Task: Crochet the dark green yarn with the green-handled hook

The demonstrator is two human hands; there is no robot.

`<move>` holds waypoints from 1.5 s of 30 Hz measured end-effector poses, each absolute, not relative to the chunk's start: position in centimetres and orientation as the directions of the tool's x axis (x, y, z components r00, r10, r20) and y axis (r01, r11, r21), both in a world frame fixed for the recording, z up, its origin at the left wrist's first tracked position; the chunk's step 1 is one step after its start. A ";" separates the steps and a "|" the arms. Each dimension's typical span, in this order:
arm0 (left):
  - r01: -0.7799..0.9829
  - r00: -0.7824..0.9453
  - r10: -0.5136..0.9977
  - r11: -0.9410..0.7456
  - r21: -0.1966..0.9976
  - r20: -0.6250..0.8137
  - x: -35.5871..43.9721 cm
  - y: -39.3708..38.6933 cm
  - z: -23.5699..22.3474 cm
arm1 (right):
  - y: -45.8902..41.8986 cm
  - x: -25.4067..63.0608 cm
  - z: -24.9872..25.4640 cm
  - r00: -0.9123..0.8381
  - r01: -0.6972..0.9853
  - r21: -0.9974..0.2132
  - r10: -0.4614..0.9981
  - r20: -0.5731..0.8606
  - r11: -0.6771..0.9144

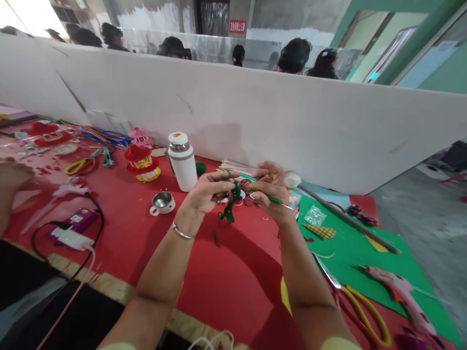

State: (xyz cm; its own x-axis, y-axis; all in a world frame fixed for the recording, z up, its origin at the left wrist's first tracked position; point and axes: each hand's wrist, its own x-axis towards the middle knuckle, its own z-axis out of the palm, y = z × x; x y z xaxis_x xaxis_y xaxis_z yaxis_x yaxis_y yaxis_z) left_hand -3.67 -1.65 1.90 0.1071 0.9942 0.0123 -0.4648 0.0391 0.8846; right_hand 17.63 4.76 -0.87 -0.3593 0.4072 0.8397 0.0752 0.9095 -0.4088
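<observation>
My left hand (208,192) pinches a small strip of dark green crochet (229,212), whose lower end dangles above the red tabletop. Close beside it, my right hand (272,187) is closed on a crochet hook (274,199) with a green handle; its bare metal end points to the lower right. The hook's other end meets the green work near my left fingertips, though the exact stitch is too small to make out. Behind the hands lies a dark green yarn ball (200,168). A short green yarn scrap (216,238) lies below the work.
A white thermos (183,165) and its metal-lined cup (163,202) stand left. Farther left are red-and-yellow crafts (141,163), a power bank (75,223) and another person's hand (14,174). Scissors (359,306) and a pink glue gun (401,294) lie right. A white partition (255,107) closes off the back.
</observation>
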 end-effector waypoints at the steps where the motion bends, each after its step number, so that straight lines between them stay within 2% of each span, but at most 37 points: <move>1: -0.457 0.107 0.994 0.037 0.889 0.014 -3.8 -1.7 1.9 | 4.7 17.7 -0.8 -0.365 0.076 -0.399 0.398 0.842 0.914; 12: -0.441 0.109 0.994 0.034 0.897 0.015 -4.4 -1.5 1.5 | 4.4 18.2 -0.6 -0.437 0.084 -0.371 0.368 0.821 0.925; 21: -0.416 0.126 0.990 0.107 0.903 -0.059 -4.6 -1.4 1.8 | 3.7 18.8 0.4 -0.515 0.055 -0.372 0.346 0.784 0.927; 26: -0.452 0.130 0.991 0.081 0.889 -0.024 -4.4 -1.7 2.2 | 3.4 18.4 0.3 -0.441 0.120 -0.262 0.287 0.850 0.958; 32: -0.487 0.134 0.991 0.090 0.869 -0.028 -4.2 -1.9 2.4 | 3.4 17.8 -0.2 -0.391 0.151 -0.189 0.235 0.890 0.970; 38: -0.545 0.210 0.977 0.140 0.827 -0.027 -3.7 -1.7 2.2 | 3.6 17.2 -0.7 -0.346 0.176 -0.147 0.201 0.916 0.973; 45: -0.562 0.226 0.974 0.150 0.813 -0.024 -3.5 -1.7 2.2 | 3.8 17.0 -1.6 -0.316 0.203 -0.162 0.222 0.923 0.966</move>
